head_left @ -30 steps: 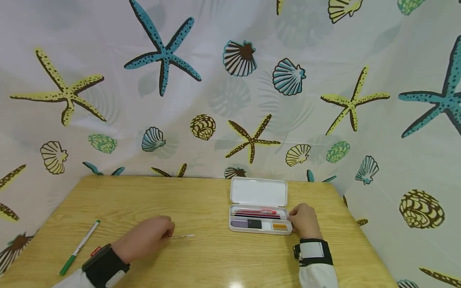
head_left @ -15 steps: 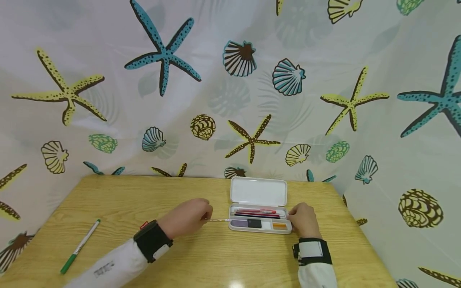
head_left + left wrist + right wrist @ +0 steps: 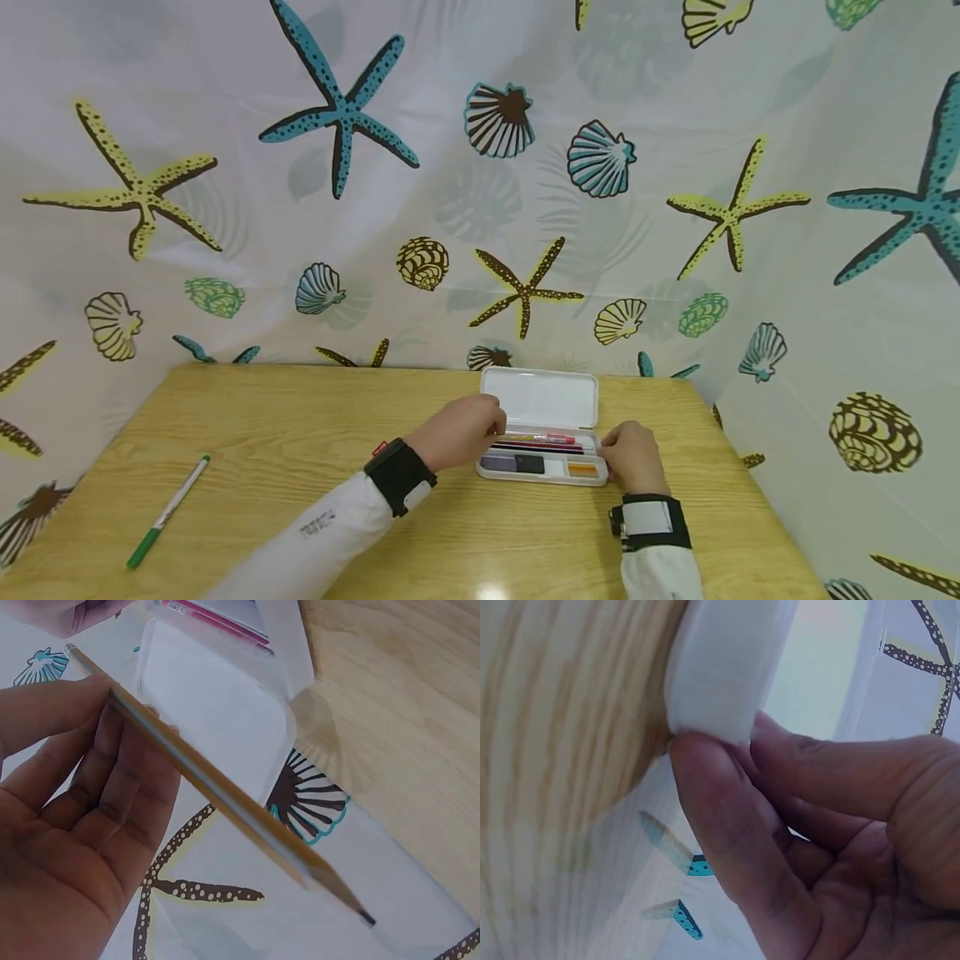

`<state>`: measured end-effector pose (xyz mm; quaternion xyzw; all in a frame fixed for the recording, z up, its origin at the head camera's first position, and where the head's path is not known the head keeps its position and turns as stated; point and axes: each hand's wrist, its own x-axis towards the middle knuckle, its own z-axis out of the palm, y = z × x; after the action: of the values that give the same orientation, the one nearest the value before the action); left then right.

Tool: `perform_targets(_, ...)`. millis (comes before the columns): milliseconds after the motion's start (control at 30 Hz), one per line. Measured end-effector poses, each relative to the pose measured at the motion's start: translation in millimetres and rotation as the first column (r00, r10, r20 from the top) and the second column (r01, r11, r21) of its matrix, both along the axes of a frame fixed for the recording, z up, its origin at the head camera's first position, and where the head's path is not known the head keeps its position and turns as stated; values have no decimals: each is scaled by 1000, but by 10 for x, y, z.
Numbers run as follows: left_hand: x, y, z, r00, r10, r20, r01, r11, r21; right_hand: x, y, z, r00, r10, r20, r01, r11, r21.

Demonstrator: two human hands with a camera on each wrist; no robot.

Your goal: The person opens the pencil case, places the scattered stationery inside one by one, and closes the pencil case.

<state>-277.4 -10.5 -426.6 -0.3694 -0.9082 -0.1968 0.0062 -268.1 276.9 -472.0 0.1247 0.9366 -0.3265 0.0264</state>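
My left hand (image 3: 465, 429) is over the left end of an open white pencil case (image 3: 540, 481). Between thumb and fingers it pinches a wooden pencil (image 3: 232, 802), its sharpened dark tip pointing away from the palm in the left wrist view. At the case's right end, my right hand (image 3: 633, 457) grips the corner, with thumb on one side and forefinger on the other, as the right wrist view shows. Inside the case lie a red pen (image 3: 558, 439), dark pencils (image 3: 536, 448), a purple-and-black block (image 3: 517, 464) and an orange piece (image 3: 582, 470).
The case's lid (image 3: 538, 398) stands raised at its back. A white marker with green ends (image 3: 167, 512) lies on the wooden table (image 3: 300, 408) at the left. Behind the table and along its right side hangs a curtain (image 3: 450, 183) printed with shells and starfish.
The left hand has moved right and away from me, carrying the pencil from the table's left-middle to over the case. The right hand has stayed at the case's right end.
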Motion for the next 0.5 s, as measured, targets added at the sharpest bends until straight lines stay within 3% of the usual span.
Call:
perform_targets(233,-133,318,-157,999,45,14,-45,999,6,23,4,32,1000,2,-7,-3,1000,-9)
perform_targets(500,-245,584,-372,1000,30,-1,-30,999,45,16,-7,24,1000,1,-26,-1,1000,-4)
